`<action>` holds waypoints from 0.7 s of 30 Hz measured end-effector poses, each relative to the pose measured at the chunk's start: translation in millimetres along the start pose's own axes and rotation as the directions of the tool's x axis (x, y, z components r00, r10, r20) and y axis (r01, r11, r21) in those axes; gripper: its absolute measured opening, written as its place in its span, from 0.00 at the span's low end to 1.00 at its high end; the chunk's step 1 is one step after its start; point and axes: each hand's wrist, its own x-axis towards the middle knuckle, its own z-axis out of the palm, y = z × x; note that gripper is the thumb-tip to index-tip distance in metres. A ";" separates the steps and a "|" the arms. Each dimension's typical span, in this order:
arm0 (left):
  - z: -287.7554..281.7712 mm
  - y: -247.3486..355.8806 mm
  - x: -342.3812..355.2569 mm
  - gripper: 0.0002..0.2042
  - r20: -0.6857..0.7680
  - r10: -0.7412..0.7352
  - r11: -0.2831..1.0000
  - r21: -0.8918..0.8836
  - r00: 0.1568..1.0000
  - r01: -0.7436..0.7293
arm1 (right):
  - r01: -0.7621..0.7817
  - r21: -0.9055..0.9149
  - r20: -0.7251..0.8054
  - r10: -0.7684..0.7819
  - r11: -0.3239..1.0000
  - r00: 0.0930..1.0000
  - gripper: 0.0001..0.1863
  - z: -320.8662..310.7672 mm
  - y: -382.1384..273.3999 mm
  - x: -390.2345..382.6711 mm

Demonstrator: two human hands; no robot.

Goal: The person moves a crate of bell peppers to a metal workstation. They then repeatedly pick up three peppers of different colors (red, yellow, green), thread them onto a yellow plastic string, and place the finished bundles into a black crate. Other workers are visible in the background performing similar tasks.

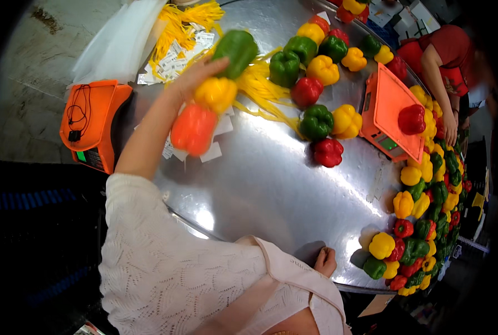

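Note:
My left arm reaches across the metal table, and my left hand (197, 78) has its fingers on a green bell pepper (236, 53). Just below it, in line and touching, are a yellow bell pepper (216, 95) and an orange-red bell pepper (194, 129), both slightly blurred. Whether anything wraps the three together I cannot tell. At the table's near edge rests my right hand (325, 261), its fingers curled in and no object showing. Right of the left hand lie yellow strips of netting (263, 89) and a group of loose bell peppers, among them a green one (316, 121).
An orange scale (391, 114) with a red pepper on it stands right; another orange scale (92, 123) stands left. Bell peppers (413, 251) crowd the right edge. White plastic bags (115, 47) and printed labels (173, 61) lie upper left. Another person (441, 61) leans in opposite.

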 end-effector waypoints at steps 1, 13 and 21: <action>14.7 -17.9 -11.4 0.41 0.101 0.006 0.999 -0.050 0.995 -0.001 | 0.006 -0.004 -0.005 -0.006 1.000 1.000 0.09 0.7 1.1 0.1; 81.0 -85.3 -110.9 0.30 0.107 0.056 0.856 0.507 0.993 -0.103 | -0.004 0.029 0.079 0.002 1.000 0.997 0.09 -5.4 12.2 7.4; 68.2 -66.9 -168.3 0.28 -0.010 0.083 0.722 0.690 0.997 -0.053 | 0.069 0.085 0.106 -0.078 0.994 0.991 0.09 -8.3 14.2 8.3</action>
